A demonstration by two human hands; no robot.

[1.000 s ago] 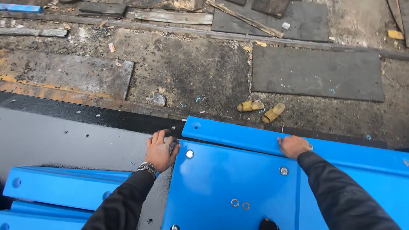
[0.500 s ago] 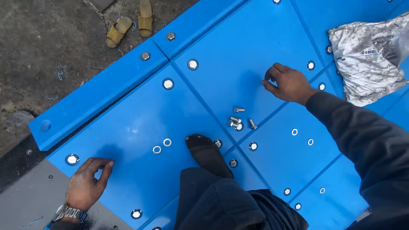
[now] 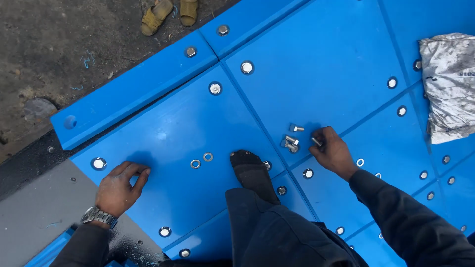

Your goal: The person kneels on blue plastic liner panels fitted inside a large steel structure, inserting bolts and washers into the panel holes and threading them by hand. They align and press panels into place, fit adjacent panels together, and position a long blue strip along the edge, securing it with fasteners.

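I am pinching a short steel bolt point(image 3: 316, 142) between the fingertips of my right hand point(image 3: 332, 151), right where it is lying on the blue panel point(image 3: 316, 59). Just to the left of it, a small cluster of loose bolts point(image 3: 291, 143) is resting on the same surface, and one more bolt point(image 3: 296, 128) is sitting a little above them. My right hand is curling around the one bolt, the knuckles facing up and the dark sleeve point(image 3: 410, 222) running back toward me.

My left hand point(image 3: 118, 187) is pressing flat on the blue panel near its lower left edge, fingers spread and grasping nothing, with a metal wristwatch point(image 3: 99, 216) showing at the wrist. Two loose washers point(image 3: 202, 160) are lying side by side between my left hand and my foot in a dark sock point(image 3: 252, 173), which is planted on the panel near the seam.

Fastened bolt heads point(image 3: 247, 67) are dotting the panels along the seams. A crumpled silvery bag point(image 3: 450, 84) is lying at the right edge, well apart from my hands. A pair of yellowish sandals point(image 3: 170, 12) is sitting on the dirt ground point(image 3: 59, 54) beyond the top edge.
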